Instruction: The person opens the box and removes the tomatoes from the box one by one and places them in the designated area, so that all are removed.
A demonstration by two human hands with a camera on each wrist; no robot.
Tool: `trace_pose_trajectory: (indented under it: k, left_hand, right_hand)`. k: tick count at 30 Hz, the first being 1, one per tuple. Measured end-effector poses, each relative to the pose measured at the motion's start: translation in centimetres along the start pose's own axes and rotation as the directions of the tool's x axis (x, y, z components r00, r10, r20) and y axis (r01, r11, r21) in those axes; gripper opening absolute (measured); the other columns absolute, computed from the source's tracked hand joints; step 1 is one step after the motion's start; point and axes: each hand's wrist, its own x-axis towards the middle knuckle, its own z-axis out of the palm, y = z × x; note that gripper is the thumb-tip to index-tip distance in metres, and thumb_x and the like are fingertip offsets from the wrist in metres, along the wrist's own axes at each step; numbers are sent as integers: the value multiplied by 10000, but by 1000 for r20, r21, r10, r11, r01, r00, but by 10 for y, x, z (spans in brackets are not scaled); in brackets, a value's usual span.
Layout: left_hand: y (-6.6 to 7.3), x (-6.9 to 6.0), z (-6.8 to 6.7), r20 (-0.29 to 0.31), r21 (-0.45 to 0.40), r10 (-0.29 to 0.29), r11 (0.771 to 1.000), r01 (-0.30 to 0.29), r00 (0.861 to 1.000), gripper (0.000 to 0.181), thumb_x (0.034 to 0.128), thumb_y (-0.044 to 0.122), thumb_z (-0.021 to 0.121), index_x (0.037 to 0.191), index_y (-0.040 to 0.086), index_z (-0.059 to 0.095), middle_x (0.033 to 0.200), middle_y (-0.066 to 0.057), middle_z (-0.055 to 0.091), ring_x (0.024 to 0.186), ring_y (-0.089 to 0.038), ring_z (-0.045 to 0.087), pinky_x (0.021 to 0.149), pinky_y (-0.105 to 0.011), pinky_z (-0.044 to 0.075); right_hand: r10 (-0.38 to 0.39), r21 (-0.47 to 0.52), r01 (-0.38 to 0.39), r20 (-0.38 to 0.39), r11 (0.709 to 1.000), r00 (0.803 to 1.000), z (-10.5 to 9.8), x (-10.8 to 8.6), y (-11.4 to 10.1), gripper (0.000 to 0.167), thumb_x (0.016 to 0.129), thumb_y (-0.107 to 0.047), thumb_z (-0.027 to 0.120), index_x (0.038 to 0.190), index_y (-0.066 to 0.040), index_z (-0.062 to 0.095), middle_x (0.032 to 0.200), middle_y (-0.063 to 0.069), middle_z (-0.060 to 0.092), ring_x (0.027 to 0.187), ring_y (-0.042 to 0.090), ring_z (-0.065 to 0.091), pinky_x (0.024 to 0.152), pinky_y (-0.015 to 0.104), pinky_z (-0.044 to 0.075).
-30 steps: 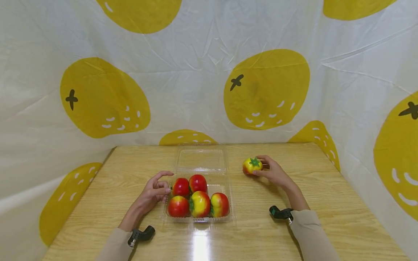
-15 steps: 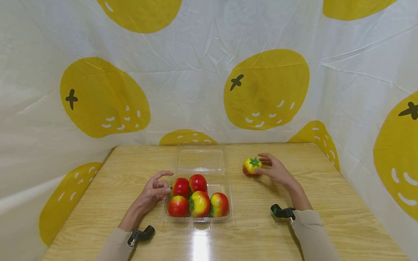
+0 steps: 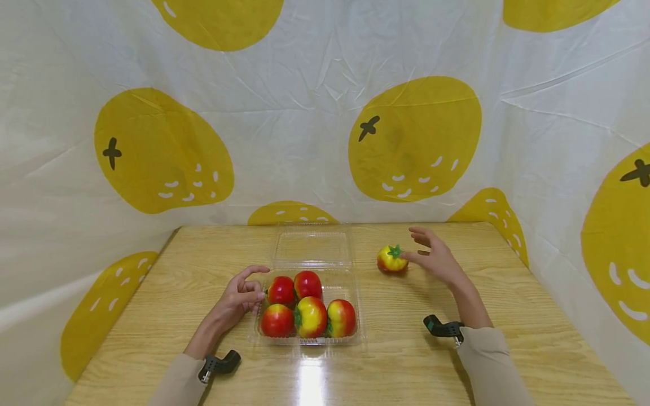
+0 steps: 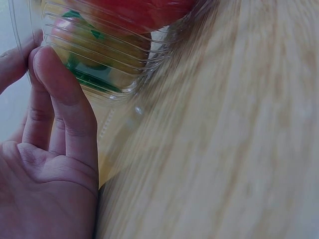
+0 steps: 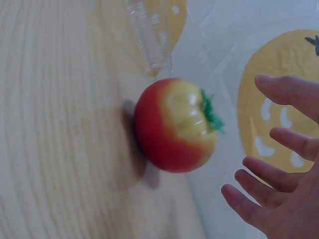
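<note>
My left hand (image 3: 241, 293) pinches the clear box (image 3: 337, 290), likely to steady its 5 fruits (image 3: 311, 317); right hand (image 3: 437, 260) empty, fingers spread, since the tabletop (image 3: 391, 366) carries the lone fruit (image 3: 391, 261).

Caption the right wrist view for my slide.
Right hand apart from a red and yellow fruit resting on a wooden table.

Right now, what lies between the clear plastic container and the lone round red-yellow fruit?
Head view: only bare wooden tabletop lies between the container and the lone fruit.
</note>
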Motion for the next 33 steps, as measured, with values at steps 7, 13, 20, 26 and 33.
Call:
trace_pose_trajectory:
  k: [7,13,20,26,33]
  left_hand:
    - [-1,0,0,-4,4,1,1000,-1,1000,501,959,-72,526,1424,95,441,766,48,698,569,-75,626,546,-206,567]
    - [-1,0,1,-11,2,-1,1000,1,1000,500,965,-69,520,1431,88,431,772,48,705,569,-75,627,551,-206,569]
    - [0,0,1,-17,13,-6,1000,6,1000,501,964,-62,521,1433,85,424,771,51,704,568,-77,623,549,-204,565]
    - [0,0,1,-20,9,-3,1000,3,1000,502,959,-61,529,1428,95,438,763,49,699,559,-83,618,545,-208,566]
    - [-1,0,1,-24,15,-8,1000,8,1000,506,956,-62,521,1428,94,429,762,53,695,562,-78,612,550,-202,564]
  right_hand:
    - [-66,20,66,-17,998,998,-5,-5,-20,708,972,-194,724,1545,6,361,1587,266,392,1486,476,350,1169,661,368]
    - [-154,19,154,-13,988,988,-3,-9,-39,653,969,-139,721,1527,-14,405,1575,230,424,1466,447,392,1137,641,420]
    - [-216,-11,217,28,976,976,7,-14,-60,661,945,-117,748,1509,-2,422,1550,228,452,1440,437,430,1113,622,455]
    - [-245,-40,248,73,968,967,17,-19,-75,689,915,-127,787,1499,-19,439,1516,230,494,1411,430,466,1102,638,459]
    - [-284,-49,294,150,954,947,30,-25,-87,672,920,-168,786,1494,-45,459,1488,206,535,1345,394,536,1063,606,501]
